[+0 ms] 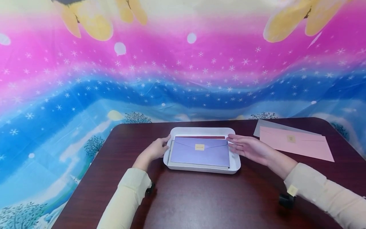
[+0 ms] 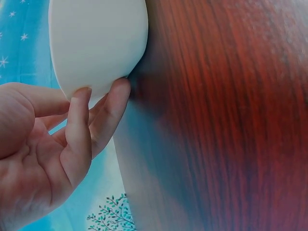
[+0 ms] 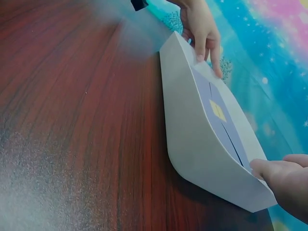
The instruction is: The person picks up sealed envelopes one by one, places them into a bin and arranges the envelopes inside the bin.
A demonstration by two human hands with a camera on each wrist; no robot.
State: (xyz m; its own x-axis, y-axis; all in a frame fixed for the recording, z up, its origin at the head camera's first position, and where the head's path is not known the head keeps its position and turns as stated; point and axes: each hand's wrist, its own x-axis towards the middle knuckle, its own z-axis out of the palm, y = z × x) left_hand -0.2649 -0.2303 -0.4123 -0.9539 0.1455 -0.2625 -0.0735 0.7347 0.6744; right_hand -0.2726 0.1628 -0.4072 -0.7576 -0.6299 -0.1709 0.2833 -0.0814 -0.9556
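A white tray (image 1: pixel 200 169) stands on the dark wooden table, holding a lavender envelope (image 1: pixel 200 157) with a yellow square sticker. Under it, the edges of a grey envelope and a dark red envelope (image 1: pixel 200 137) show. My left hand (image 1: pixel 154 149) grips the left end of the tray; in the left wrist view its bent fingertips (image 2: pixel 82 94) press on the white wall. At the tray's right rim, my right hand (image 1: pixel 251 149) reaches over with fairly straight fingers, the tips near the lavender envelope's edge. In the right wrist view, one digit rests on the rim.
Right of the tray lie a pink envelope (image 1: pixel 300 148) with a sticker and a grey envelope (image 1: pixel 280 124) partly beneath it. A colourful snowflake-patterned cloth (image 1: pixel 183 82) hangs behind the table (image 1: pixel 206 200). Each sleeve has a dark device by the wrist.
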